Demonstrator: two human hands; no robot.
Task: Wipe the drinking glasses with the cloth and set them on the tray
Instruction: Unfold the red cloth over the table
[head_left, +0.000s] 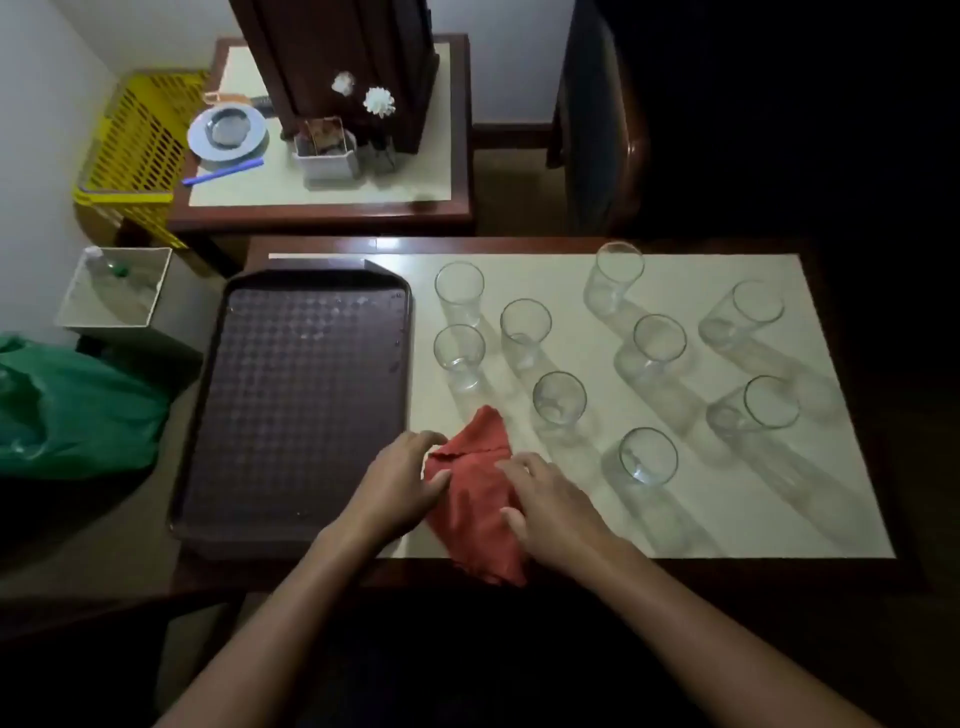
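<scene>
Drinking glasses (525, 332): nine, counted, all upright and open-mouthed on the cream top of the table (571, 291), none on the tray. Spread between 12 and 3 o'clock of the red cloth (470, 512), apart from one another; nearest one at about 1 o'clock of it. Clear, smooth, straight-sided cylinders, throwing long pale shadows toward 5 o'clock.

One tray (301, 395), at 9 o'clock of the cloth: dark brown, rectangular with rounded corners, raised rim, dimpled floor, nothing on it.

One cloth, soft and crumpled, roughly triangular, lying at the table's near edge, just beside the tray.

Left hand (397, 486) on the cloth's 9 o'clock edge, fingers curled, thumb and fingers pinching a fold. Right hand (553, 501) over its 3 o'clock edge, fingers bent down onto the fabric; cannot tell whether gripping or only pressing.

At 11 o'clock, a side table (322, 192) with one metal plate (227, 130); beside it a yellow lattice basket (140, 135). At 9 o'clock of the tray, a green plastic bag (67, 410).
</scene>
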